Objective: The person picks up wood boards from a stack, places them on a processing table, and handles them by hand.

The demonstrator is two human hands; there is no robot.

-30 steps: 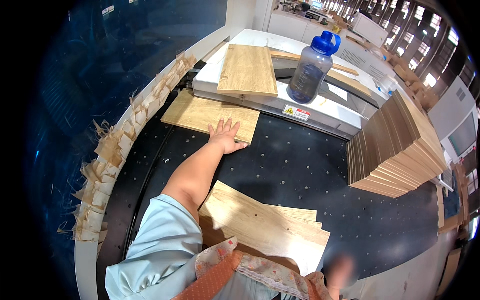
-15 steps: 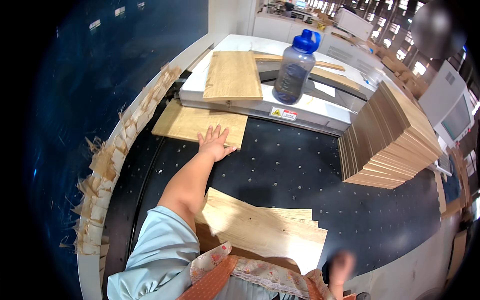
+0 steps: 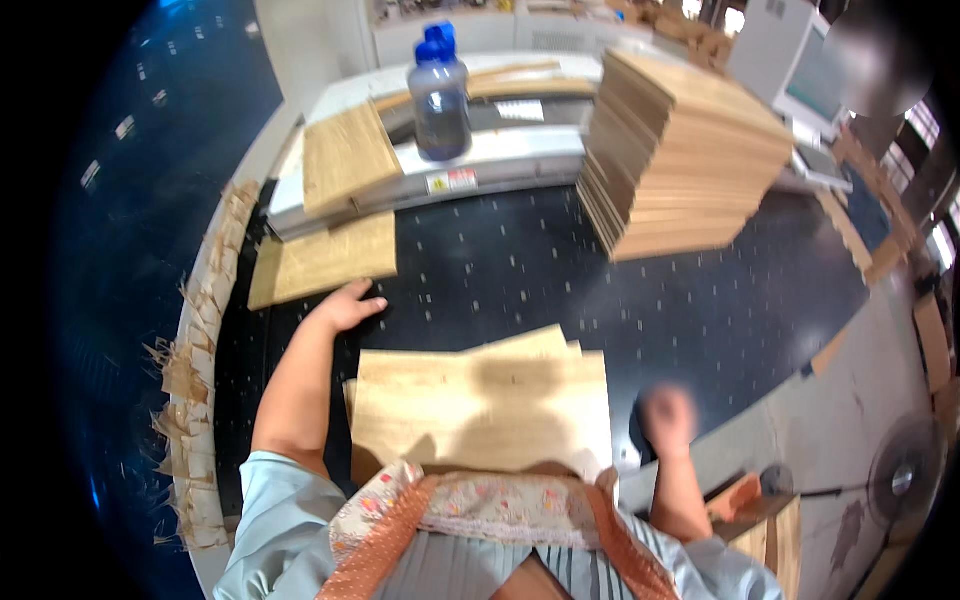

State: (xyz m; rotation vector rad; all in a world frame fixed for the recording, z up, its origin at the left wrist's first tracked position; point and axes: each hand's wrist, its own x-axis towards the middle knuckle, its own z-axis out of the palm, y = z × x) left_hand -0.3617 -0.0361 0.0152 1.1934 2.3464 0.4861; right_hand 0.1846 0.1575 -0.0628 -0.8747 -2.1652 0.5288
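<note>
L hand has slid back off the flat oak-look board, now at its near edge on the black perforated table, fingers spread, holding nothing. R hand blurred, grip unclear. Board left part-fed under the machine.

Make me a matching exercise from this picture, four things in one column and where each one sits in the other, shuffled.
Things:
1. water bottle
2. tall stack of wood panels
3. left hand
4. short pile of panels

Places:
A. directly in front of the person's apron
B. on the black table, right of the machine
C. on the white machine
D. at the near edge of a single panel

Pairs: 1-C, 2-B, 3-D, 4-A
</note>
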